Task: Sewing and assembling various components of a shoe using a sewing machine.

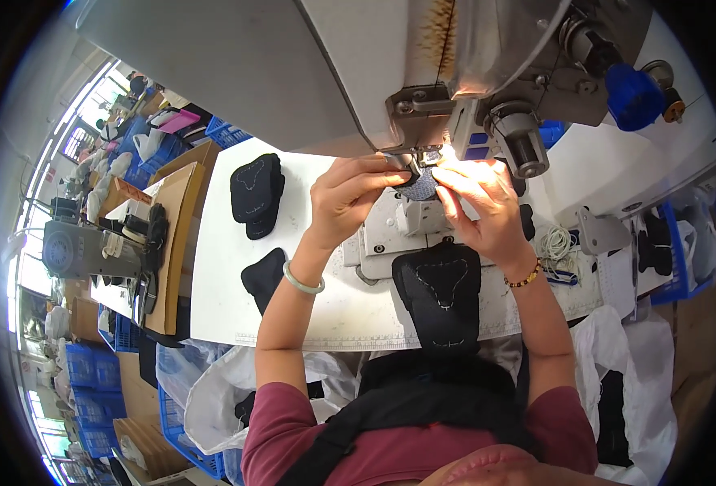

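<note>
Under the lit needle area of a sewing machine (277, 73), a small dark blue fabric piece (419, 189) is stretched between both hands. My left hand (350, 194) pinches its left edge, with the fingertips close to the presser foot. On the other side, my right hand (486, 202) grips the piece between thumb and fingers. Part of the fabric is hidden by the fingers and the machine. A black padded piece with white stitched outlines (439, 283) lies at the near edge of the table, between my forearms.
Stacked black padded pieces (256, 194) and another black piece (264, 279) lie left on the white table (220, 275). Tangled cord (556, 243) sits at right. White bags (625, 364) hang below the table edge. A second machine (91, 249) stands far left.
</note>
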A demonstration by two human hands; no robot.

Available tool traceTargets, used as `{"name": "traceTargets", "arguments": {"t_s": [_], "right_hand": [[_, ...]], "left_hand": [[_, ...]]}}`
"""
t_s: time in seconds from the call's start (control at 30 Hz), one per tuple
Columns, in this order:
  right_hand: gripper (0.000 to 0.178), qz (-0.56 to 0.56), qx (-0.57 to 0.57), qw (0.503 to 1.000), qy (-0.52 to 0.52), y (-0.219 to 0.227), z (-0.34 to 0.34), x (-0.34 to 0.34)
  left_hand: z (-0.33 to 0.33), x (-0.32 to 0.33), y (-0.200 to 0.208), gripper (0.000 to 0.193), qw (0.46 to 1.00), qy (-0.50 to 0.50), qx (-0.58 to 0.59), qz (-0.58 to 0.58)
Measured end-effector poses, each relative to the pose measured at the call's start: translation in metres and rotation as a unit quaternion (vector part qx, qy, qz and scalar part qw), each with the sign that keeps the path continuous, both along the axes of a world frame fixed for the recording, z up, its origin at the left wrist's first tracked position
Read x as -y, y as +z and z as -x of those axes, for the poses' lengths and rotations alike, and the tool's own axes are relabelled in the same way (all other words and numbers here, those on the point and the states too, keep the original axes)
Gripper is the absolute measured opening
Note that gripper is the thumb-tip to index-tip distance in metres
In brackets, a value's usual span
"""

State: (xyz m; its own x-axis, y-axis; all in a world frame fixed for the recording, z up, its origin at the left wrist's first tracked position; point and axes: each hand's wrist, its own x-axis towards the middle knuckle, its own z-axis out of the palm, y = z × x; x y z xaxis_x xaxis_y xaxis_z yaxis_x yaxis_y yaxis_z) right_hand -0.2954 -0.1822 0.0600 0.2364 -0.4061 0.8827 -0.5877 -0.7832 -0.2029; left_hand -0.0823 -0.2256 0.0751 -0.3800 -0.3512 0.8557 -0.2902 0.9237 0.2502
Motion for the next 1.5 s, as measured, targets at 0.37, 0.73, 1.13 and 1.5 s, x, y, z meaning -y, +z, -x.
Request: {"name": "traceTargets", "arguments": {"t_s": [0.37,0.73,1.13,1.5], "right_hand": [[0.031,0.102,-0.061,0.991,-0.066,-0.005,-0.010,-0.012],[0.025,0.092,-0.041,0.991,-0.085,0.002,-0.008,-0.011],[0.020,0.075,-0.039,0.991,-0.105,0.004,-0.007,-0.012],[0.018,0.048,-0.038,0.992,-0.110,0.006,-0.005,-0.011]], "left_hand": [[-0.003,-0.018,0.020,0.030,0.995,0.028,0.086,0.029],[0.008,-0.035,0.026,0.031,0.988,0.082,0.118,0.055],[0.011,-0.042,0.027,0.023,0.984,0.122,0.128,0.028],[0.025,-0.054,0.028,0.020,0.960,0.170,0.193,0.111]]}}
